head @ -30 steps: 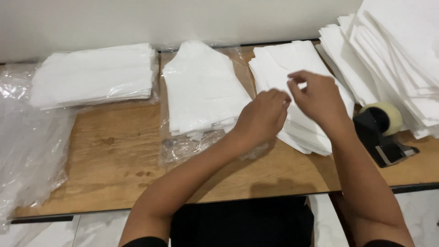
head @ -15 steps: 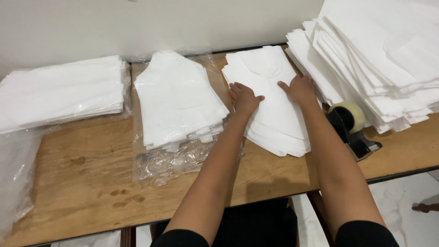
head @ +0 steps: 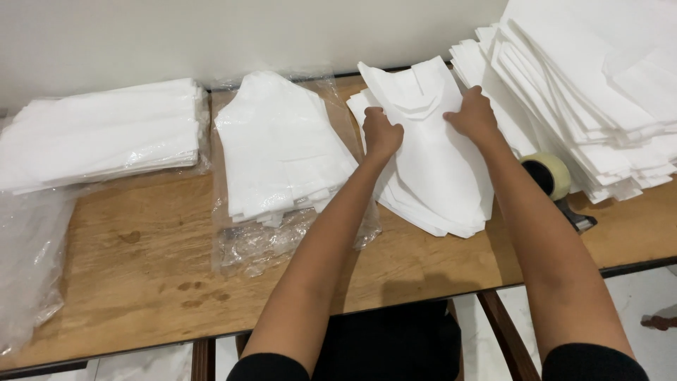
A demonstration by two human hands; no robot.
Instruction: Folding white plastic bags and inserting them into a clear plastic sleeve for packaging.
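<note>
A stack of white cut fabric pieces (head: 437,176) lies on the wooden table (head: 141,268), right of centre. My left hand (head: 381,132) grips the stack's left edge with curled fingers. My right hand (head: 472,113) holds its right edge near the top. Both hands pinch the upper pieces, which rise slightly at the far end.
A second pile of white pieces (head: 282,148) rests on a clear plastic bag (head: 261,243) in the middle. A bagged white stack (head: 99,134) sits far left. A tall pile of white sheets (head: 585,85) fills the right, beside a tape dispenser (head: 553,180).
My hands have moved from the top middle of the stack out to its left and right edges and closed on it. The view has shifted left.
</note>
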